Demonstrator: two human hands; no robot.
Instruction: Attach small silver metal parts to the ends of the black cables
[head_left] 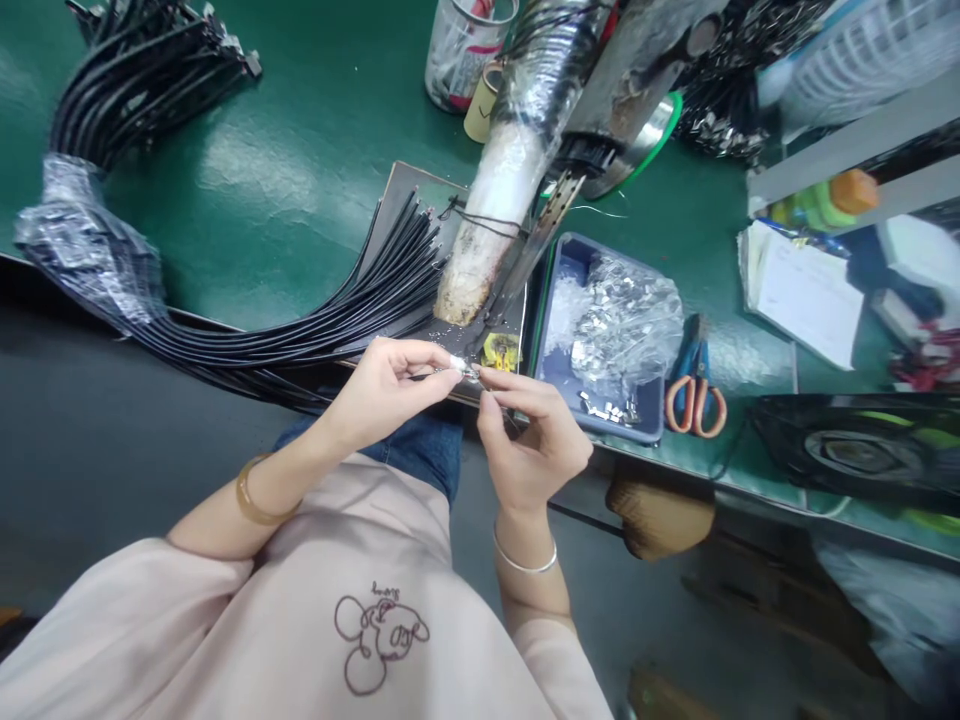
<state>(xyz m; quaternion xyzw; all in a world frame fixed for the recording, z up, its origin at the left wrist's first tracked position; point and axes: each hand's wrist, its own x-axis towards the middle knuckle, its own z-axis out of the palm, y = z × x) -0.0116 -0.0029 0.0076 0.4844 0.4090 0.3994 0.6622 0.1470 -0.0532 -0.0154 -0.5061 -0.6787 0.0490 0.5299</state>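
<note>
Small metal piece point(466, 371) sits pinched between the two hands, right where their fingertips meet, just in front of the person's lap at the near edge of the green bench point(300, 180). The left hand point(382, 392) curls around it from the left, thumb and forefinger closed on its left end; a thin dark wire end seems to run into that grip, though it is too small to be sure. The right hand point(534, 440) comes up from below and to the right, its forefinger stretched along the piece and its thumb pressing from beneath, so both hands are grasping the same item and touching each other at the tips.

Just beyond the fingertips lies a dark work plate point(405, 195), and on it a fan of black cables point(375, 290) sweeps away to the left of the left hand toward a plastic-wrapped bundle point(82, 250). Straight ahead of the hands a foil-wrapped tool point(510, 180) slants down to the plate. Just to the right of the right hand stands a blue tray point(559, 300) holding a clear bag of metal clips point(626, 320). Farther right of that tray lie orange-handled scissors point(695, 390), well apart from either hand.
</note>
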